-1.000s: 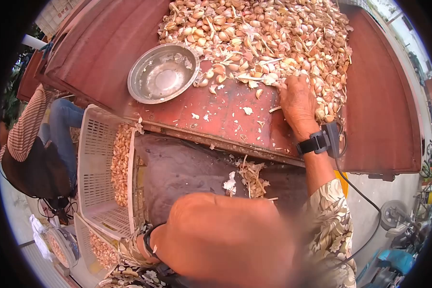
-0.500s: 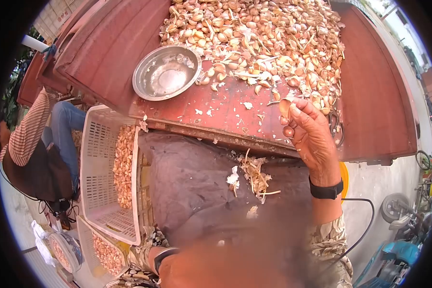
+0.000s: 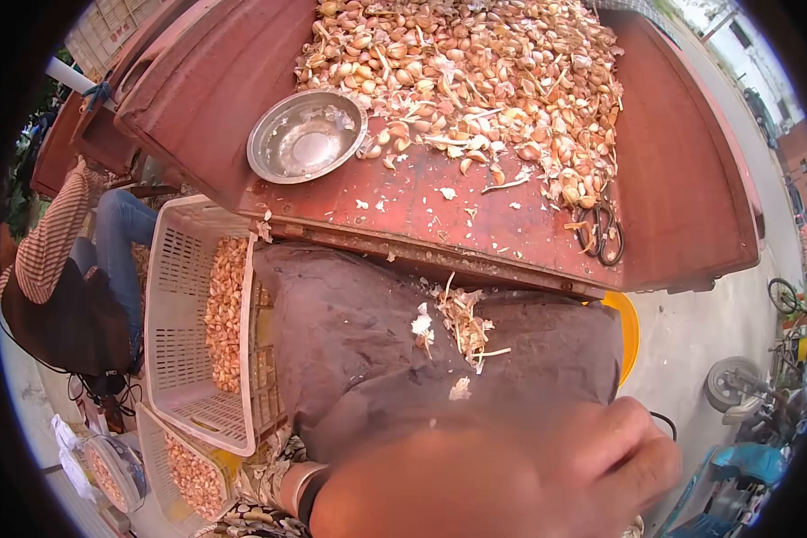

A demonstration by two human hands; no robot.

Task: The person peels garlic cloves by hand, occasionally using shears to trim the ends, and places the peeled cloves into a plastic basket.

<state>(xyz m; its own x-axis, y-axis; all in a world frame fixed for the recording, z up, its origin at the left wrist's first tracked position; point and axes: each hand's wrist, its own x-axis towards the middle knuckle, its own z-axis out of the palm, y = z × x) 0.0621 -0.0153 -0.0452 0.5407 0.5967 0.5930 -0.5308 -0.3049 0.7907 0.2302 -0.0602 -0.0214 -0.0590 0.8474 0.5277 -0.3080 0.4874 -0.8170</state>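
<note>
Close to the camera, my left hand (image 3: 430, 489) is a large blur at the bottom, its fingers smeared. My right hand (image 3: 623, 453) lies against its right side with fingers curled; what they hold is hidden. Beneath both hands, dark cloth (image 3: 350, 332) covers my lap, with papery garlic skins and stalks (image 3: 464, 323) scattered on it. Ahead is a heap of garlic cloves (image 3: 475, 67) on a red metal bed (image 3: 403, 202). A steel bowl (image 3: 309, 148) with bits of skin in it stands left of the heap. Black-handled scissors (image 3: 601, 238) lie at the heap's right edge.
At left, a pale plastic crate (image 3: 184, 332) holds garlic cloves, with a smaller crate (image 3: 157, 448) of cloves below it. Another person (image 3: 63, 296) sits farther left. Part of a yellow tub (image 3: 629, 336) shows beyond my lap. Parked vehicles (image 3: 749, 430) stand at the right.
My right hand, which held up a garlic clove over the red bed, has come down and back beside my left hand. The scissors are now uncovered. The view has shifted slightly.
</note>
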